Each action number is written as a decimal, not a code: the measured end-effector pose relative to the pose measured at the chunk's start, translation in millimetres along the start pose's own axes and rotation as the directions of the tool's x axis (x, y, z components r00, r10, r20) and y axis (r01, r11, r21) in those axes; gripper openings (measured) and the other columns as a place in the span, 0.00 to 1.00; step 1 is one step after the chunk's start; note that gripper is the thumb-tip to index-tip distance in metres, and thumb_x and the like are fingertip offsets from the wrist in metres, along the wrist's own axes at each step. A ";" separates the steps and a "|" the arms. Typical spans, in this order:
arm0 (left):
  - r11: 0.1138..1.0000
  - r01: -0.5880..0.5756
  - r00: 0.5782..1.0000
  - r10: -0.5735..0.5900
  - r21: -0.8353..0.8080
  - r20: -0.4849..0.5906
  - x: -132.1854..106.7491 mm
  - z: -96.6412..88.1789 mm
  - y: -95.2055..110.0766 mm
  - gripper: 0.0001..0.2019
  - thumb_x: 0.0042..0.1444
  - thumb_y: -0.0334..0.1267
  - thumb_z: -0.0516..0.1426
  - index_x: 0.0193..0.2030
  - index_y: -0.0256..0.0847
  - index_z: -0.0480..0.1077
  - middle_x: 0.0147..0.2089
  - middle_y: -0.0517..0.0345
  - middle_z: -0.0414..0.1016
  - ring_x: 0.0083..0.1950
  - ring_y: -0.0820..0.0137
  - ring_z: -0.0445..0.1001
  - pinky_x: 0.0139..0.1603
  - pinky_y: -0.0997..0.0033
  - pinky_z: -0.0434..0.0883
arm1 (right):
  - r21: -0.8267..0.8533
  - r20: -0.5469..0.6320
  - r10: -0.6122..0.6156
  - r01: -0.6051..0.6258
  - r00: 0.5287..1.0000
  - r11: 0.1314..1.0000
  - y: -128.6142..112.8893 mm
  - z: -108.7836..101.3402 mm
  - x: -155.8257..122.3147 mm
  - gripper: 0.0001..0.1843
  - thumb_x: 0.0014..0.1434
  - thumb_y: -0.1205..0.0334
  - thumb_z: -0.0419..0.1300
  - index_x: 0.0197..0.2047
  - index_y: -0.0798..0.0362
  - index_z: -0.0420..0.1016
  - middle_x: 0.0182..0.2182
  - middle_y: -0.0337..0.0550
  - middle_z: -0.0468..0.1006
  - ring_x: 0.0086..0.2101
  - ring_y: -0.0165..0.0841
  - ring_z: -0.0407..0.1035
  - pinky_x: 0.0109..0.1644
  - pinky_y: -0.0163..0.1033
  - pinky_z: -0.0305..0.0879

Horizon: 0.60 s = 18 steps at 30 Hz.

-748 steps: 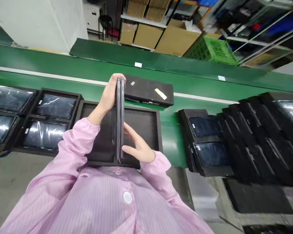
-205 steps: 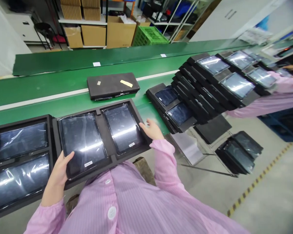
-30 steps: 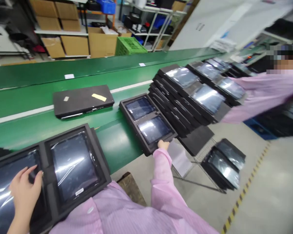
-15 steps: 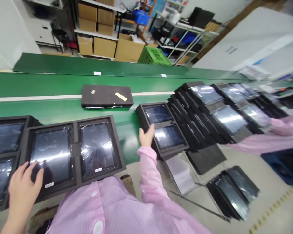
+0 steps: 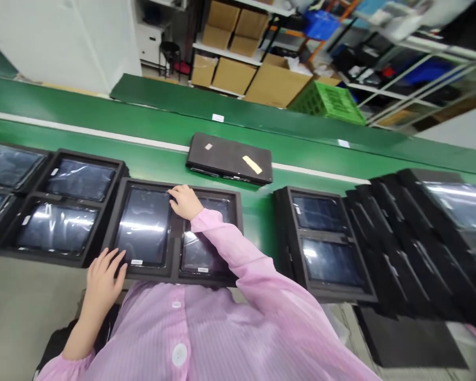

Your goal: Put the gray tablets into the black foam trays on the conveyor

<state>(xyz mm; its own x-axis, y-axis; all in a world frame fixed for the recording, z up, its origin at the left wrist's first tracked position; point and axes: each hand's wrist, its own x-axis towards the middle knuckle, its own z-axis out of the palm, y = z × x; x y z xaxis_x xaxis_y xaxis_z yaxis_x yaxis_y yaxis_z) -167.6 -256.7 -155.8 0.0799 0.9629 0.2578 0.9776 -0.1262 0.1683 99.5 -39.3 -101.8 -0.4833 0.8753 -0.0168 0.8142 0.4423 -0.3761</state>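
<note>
At centre-left of the frame, we see a glossy dark rectangular screen panel (image 5: 143, 227) in the left compartment of a black foam tray (image 5: 175, 259) on the green tabletop (image 5: 158, 165). Its long axis runs up the frame, the top leaning slightly right. Our right hand (image 5: 185, 203), loosely bent, is at the upper-right corner; we cannot tell whether it pinches anything. Our left hand (image 5: 103, 275), fingers spread, is at the lower-left corner, diagonally opposite; both are about equally near.
</note>
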 end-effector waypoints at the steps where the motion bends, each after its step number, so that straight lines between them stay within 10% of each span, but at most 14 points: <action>1: 1.000 -0.020 1.000 0.020 -0.011 -0.024 -5.4 -1.4 0.6 0.15 0.65 0.39 0.53 0.53 0.40 0.75 0.54 0.44 0.79 0.62 0.49 0.72 0.60 0.46 0.69 | -0.019 0.003 0.009 -0.009 1.000 1.000 -6.7 4.8 10.3 0.17 0.65 0.64 0.57 0.55 0.58 0.77 0.54 0.54 0.77 0.55 0.46 0.66 0.57 0.50 0.64; 8: 0.999 -0.046 0.998 0.045 -0.010 -0.046 -31.5 -13.7 9.7 0.12 0.63 0.34 0.57 0.52 0.42 0.75 0.50 0.52 0.82 0.60 0.56 0.74 0.62 0.53 0.64 | -0.088 0.002 0.140 -0.139 0.990 0.986 -23.7 24.3 31.9 0.17 0.67 0.63 0.54 0.49 0.64 0.79 0.49 0.65 0.77 0.52 0.53 0.66 0.54 0.54 0.63; 18: 0.991 0.005 1.000 -0.005 -0.137 -0.001 -11.4 -15.3 23.2 0.16 0.63 0.42 0.56 0.54 0.42 0.75 0.53 0.50 0.81 0.55 0.60 0.76 0.63 0.54 0.57 | 0.091 -0.094 0.181 -0.173 0.979 0.981 8.0 31.1 35.5 0.09 0.60 0.67 0.60 0.39 0.55 0.82 0.42 0.53 0.84 0.45 0.47 0.76 0.54 0.52 0.69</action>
<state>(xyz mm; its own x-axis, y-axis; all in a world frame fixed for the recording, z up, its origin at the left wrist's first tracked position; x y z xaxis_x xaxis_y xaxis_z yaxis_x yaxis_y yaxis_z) -148.9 -274.3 -140.3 0.0749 0.9633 0.2579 0.9422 -0.1531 0.2980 78.9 -10.8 -134.2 -0.2953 0.9554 0.0030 0.8525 0.2649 -0.4506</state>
